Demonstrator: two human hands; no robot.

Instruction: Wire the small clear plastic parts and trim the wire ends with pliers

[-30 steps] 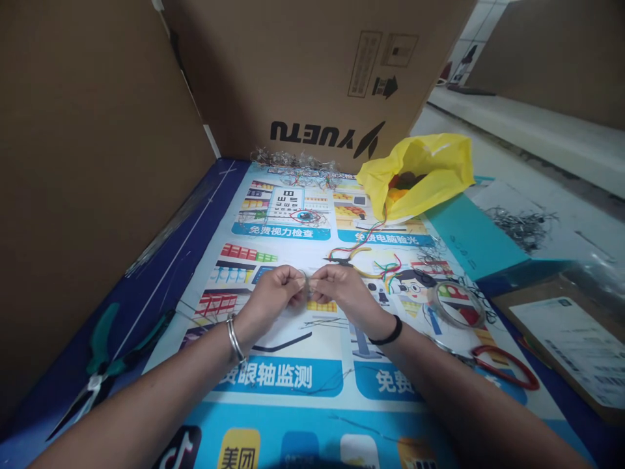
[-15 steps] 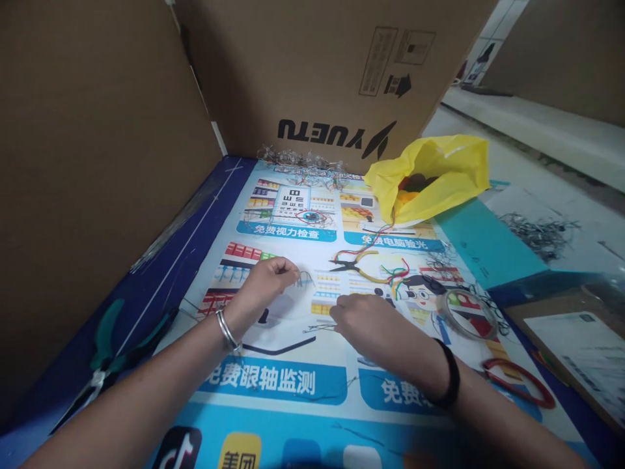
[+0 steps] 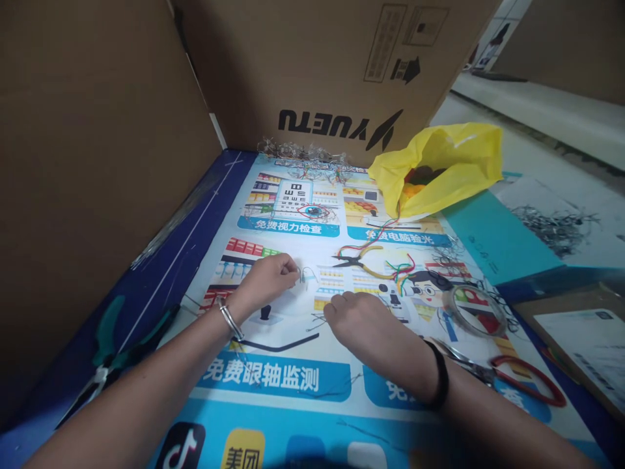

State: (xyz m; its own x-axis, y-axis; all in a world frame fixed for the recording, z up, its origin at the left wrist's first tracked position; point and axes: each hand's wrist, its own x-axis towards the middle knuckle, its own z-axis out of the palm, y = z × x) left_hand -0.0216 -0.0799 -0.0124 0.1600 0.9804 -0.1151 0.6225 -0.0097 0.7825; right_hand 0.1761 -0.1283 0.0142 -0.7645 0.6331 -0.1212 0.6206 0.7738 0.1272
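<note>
My left hand (image 3: 273, 279), with a silver bangle on its wrist, pinches a thin bent wire (image 3: 308, 276) whose curved end sticks out past the fingertips. To its right, my right hand (image 3: 359, 324) is palm down with its fingers curled closed over some thin twisted wires (image 3: 316, 320) on the printed sheet (image 3: 293, 412). Its fingertips are hidden, so what they grip cannot be made out. Beyond the right hand lie small pliers (image 3: 359, 262) with yellow handles, beside red, green and yellow wires (image 3: 404, 272).
Green-handled pliers (image 3: 114, 355) lie at the left. At the right are red-handled scissors (image 3: 530, 378), a clear round spool (image 3: 476, 311) and an open yellow bag (image 3: 439, 172). Tangled wire pieces (image 3: 303, 156) line the back, below a cardboard wall (image 3: 312, 65).
The view has shifted slightly. My right hand has moved a little left over the twisted wires, and more of the scissors shows beside my right forearm. My left hand still pinches the bent wire.
</note>
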